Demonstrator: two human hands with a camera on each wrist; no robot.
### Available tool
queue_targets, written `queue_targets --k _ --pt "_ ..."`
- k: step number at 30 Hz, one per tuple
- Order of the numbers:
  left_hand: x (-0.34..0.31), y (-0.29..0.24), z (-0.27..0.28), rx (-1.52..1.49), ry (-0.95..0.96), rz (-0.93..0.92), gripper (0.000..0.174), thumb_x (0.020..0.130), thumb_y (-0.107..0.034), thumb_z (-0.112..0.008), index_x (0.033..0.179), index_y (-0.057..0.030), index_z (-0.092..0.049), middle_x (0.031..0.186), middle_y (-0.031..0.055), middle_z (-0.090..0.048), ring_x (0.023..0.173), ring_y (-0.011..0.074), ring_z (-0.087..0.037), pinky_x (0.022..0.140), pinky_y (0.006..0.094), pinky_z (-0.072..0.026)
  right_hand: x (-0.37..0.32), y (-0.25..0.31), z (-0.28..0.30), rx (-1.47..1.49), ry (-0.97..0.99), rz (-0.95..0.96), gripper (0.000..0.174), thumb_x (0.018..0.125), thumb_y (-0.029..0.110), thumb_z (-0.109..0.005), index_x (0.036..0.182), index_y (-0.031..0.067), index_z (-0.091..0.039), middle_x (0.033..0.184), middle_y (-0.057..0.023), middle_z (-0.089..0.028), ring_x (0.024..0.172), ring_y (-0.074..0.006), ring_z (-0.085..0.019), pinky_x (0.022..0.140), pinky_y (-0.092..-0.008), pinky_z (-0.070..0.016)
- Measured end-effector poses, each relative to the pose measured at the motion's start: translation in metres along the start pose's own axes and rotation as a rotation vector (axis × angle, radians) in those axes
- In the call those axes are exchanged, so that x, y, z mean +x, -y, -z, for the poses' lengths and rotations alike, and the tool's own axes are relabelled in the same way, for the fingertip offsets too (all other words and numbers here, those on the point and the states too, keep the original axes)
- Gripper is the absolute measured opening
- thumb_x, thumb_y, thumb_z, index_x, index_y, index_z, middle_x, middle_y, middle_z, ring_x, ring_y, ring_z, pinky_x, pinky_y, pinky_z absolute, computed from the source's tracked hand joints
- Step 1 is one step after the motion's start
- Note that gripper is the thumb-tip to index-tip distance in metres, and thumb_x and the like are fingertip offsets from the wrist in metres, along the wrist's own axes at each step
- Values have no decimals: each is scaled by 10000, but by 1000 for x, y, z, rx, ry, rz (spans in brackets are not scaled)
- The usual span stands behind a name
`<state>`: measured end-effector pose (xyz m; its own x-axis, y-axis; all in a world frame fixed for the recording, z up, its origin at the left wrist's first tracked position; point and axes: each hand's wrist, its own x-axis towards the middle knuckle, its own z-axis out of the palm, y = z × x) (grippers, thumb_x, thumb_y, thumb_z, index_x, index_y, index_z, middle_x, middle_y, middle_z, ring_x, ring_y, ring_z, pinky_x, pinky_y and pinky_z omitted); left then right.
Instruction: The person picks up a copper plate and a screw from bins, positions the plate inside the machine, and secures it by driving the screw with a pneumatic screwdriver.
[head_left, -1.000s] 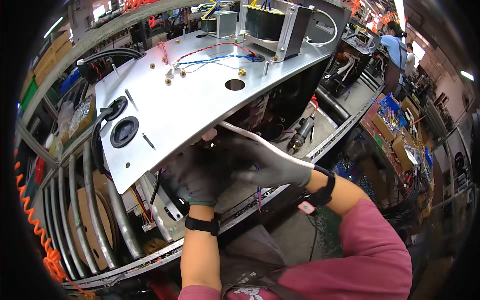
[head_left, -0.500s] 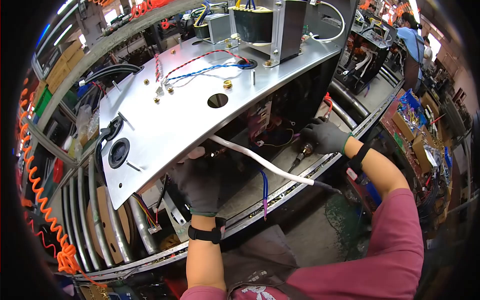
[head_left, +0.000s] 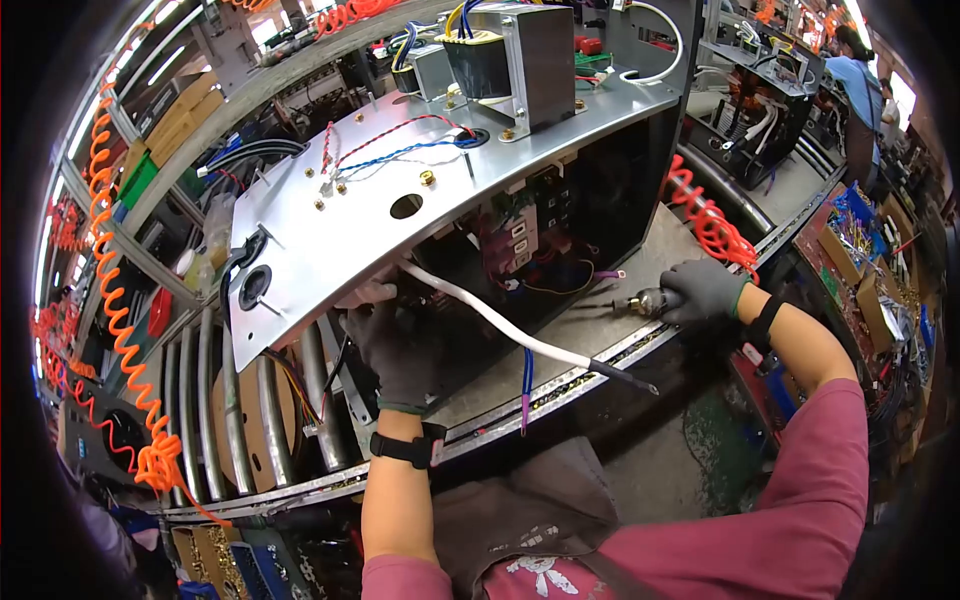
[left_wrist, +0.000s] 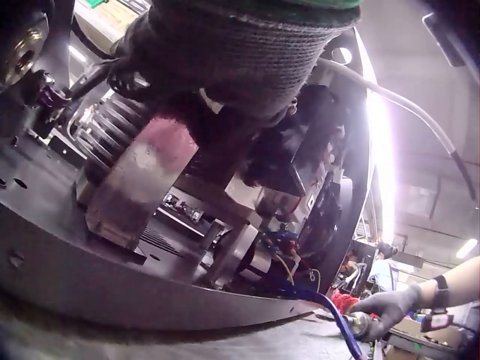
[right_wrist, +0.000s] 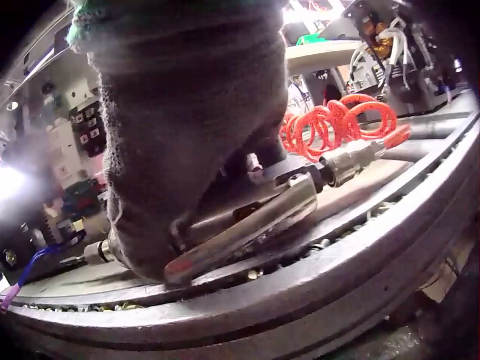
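In the head view my gloved left hand (head_left: 395,355) reaches under the front edge of a silver metal panel (head_left: 350,215), beside a thick white cable (head_left: 490,315). Its fingertips are partly hidden among dark parts, and I cannot tell what they hold. My gloved right hand (head_left: 708,292) grips an air screwdriver (head_left: 645,302) low over the bench, its shaft pointing left towards the machine's open side. The right wrist view shows the tool's metal lever (right_wrist: 251,232) under the hand and a red coiled hose (right_wrist: 337,127) behind it.
A transformer (head_left: 475,65) stands on the panel, with twisted red and blue wires nearby. Blue wires (head_left: 527,385) hang over the bench's front rail. Rollers (head_left: 270,400) lie left, an orange coiled hose (head_left: 125,330) hangs there, and parts boxes (head_left: 880,315) stand right.
My right hand left the white cable, reached right to the air screwdriver on the bench and picked it up. The cable now hangs free over the rail. My left hand stays under the panel.
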<state>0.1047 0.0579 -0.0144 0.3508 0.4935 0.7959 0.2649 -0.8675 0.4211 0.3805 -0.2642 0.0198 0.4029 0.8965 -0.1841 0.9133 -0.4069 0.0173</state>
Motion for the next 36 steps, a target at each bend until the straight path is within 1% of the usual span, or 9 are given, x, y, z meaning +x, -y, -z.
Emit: queue_targets --k 5,10,14,16,19,22,28,34,36 --pt "2 8 5 45 -45 37 359 654 -124 -654 1010 -82 -636 1081 210 -555 1030 422 -476 891 489 -393 -44 33 30 -74 85 -54 421 707 442 -687 910 83 -601 799 -156 -634 761 -361 -630 691 -448 -498" --pt "5 7 15 53 -37 -42 432 642 -138 -747 1055 -73 -637 1006 155 -602 1001 350 -521 847 431 -430 -86 113 33 382 -25 -80 466 736 463 -685 972 79 -570 821 -178 -651 780 -370 -646 692 -431 -518" --pt "5 4 20 -62 -13 31 432 654 -151 -771 1068 -105 -655 1088 161 -572 1051 350 -520 883 431 -438 -64 184 13 711 161 -145 517 788 479 -651 1080 65 -544 872 -187 -650 821 -356 -656 738 -405 -519" --pt "5 5 22 -2 -2 -3 451 648 -165 -784 1078 -115 -657 1119 161 -558 1063 351 -518 894 432 -437 -38 198 -39 963 -112 110 505 809 412 -669 1118 45 -512 842 -138 -636 752 -275 -651 705 -358 -519" --pt "4 10 19 52 -26 0 466 642 -183 -801 1084 -127 -665 1172 162 -533 1081 353 -512 908 437 -432 -29 231 8 991 61 -42 478 842 441 -628 1041 23 -509 852 -146 -616 790 -259 -635 718 -363 -499" --pt "3 17 12 -30 -52 44 444 649 -185 -800 1071 -126 -674 1200 164 -519 1092 351 -507 912 435 -430 -21 236 11 951 161 -74 482 844 456 -628 1000 19 -498 848 -164 -612 784 -268 -634 704 -380 -493" --pt "2 11 17 64 -21 16 416 665 -163 -785 1061 -103 -677 1202 163 -508 1089 341 -501 912 403 -441 -11 238 7 1070 9 -6 454 856 428 -633 1006 20 -505 835 -154 -613 784 -261 -634 696 -372 -493" --pt "1 16 19 -141 0 69 521 636 -79 -678 1152 -70 -606 1120 135 -608 1073 293 -539 922 372 -422 -6 250 19 1139 -37 -6 458 868 427 -635 1016 10 -515 814 -130 -613 758 -209 -631 687 -342 -493" --pt "4 3 19 -111 -5 37 523 634 -81 -683 1151 -59 -604 1078 123 -627 1029 270 -566 905 355 -432 -8 240 16 1146 -15 12 457 876 380 -608 1150 30 -502 867 -68 -601 782 -135 -599 695 -289 -489"
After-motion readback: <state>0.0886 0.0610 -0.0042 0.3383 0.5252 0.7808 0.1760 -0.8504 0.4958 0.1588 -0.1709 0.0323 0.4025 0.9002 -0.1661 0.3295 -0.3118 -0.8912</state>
